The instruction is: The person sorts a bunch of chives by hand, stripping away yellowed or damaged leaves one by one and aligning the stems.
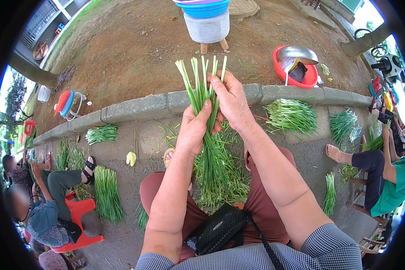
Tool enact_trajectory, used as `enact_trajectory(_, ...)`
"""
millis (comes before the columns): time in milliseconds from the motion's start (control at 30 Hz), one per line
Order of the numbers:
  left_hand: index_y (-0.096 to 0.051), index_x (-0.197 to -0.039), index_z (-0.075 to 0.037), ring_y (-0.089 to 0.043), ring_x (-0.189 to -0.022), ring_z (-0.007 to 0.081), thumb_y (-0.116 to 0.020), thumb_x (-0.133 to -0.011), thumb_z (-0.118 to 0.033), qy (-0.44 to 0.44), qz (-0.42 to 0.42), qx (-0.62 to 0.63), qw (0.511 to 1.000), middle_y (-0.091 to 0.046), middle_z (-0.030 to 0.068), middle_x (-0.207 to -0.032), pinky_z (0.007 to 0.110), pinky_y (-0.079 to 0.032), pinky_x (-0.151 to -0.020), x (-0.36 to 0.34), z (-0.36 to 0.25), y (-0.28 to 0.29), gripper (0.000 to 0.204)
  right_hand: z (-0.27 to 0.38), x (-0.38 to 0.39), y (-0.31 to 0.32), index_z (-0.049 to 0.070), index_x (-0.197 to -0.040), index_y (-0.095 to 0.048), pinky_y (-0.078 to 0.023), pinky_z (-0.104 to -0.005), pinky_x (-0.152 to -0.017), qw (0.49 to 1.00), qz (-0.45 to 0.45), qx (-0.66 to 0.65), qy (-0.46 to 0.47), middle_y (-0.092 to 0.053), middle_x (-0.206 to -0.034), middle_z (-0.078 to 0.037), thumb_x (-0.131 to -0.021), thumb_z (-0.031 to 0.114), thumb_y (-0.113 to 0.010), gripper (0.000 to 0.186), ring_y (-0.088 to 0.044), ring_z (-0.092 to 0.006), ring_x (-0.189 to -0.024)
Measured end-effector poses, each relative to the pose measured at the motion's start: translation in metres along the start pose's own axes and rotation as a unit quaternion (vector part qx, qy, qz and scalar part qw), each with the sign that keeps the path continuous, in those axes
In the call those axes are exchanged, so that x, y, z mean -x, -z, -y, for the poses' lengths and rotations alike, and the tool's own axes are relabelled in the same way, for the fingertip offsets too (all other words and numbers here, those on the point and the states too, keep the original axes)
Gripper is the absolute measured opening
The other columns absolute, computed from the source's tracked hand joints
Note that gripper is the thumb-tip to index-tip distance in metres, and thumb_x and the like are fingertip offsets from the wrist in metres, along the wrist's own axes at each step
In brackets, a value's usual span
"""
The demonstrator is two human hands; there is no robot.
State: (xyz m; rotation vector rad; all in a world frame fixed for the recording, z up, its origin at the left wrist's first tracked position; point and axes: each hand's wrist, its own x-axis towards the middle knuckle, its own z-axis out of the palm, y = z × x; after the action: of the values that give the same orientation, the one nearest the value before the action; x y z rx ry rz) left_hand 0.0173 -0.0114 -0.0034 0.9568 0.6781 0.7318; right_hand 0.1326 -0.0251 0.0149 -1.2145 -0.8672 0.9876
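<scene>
Here, my left hand (194, 130) grips long green stalks (209, 153). My right hand (231, 100) pinches some near their pale tops.

We look down from the person's head through one wide fisheye lens, facing forward over the dark red cloth trousers (262, 207), with the bare left hand (191, 132) and bare right hand (234, 101) near, at the middle. Beyond, we see a grey stone kerb (139, 108) curving toward the rim and, farther off, brown bare earth (121, 54).
</scene>
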Motion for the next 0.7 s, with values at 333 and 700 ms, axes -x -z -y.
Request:
enact_trajectory(333,-0.053,-0.092,-0.004,-0.051,-0.049,0.0107,-0.047,-0.093,-0.020,-0.012,0.003,-0.004,1.000,-0.057,0.0050,-0.066,0.021,-0.039,-0.043,-0.0023,0.0042,0.0035,0.017,-0.0028,-0.0008,0.0000,0.002,-0.093,-0.056,-0.036,-0.0192,-0.042,1.000,-0.027,0.006,-0.012,-0.054,-0.069,0.000,-0.093,0.023,-0.045,0.024,-0.046,-0.0036,-0.054)
enact_trajectory(700,-0.053,-0.095,-0.004,-0.053,-0.052,0.0112,-0.047,-0.093,-0.019,-0.006,-0.001,-0.021,1.000,-0.058,0.0054,-0.068,0.022,-0.040,-0.045,-0.0017,0.0055,0.0024,0.017,-0.0073,-0.0047,0.0001,0.003,-0.093,-0.056,-0.041,-0.0222,-0.054,0.993,-0.061,-0.095,-0.029,-0.057,-0.074,-0.001,-0.092,0.023,-0.047,0.022,-0.050,-0.0055,-0.060)
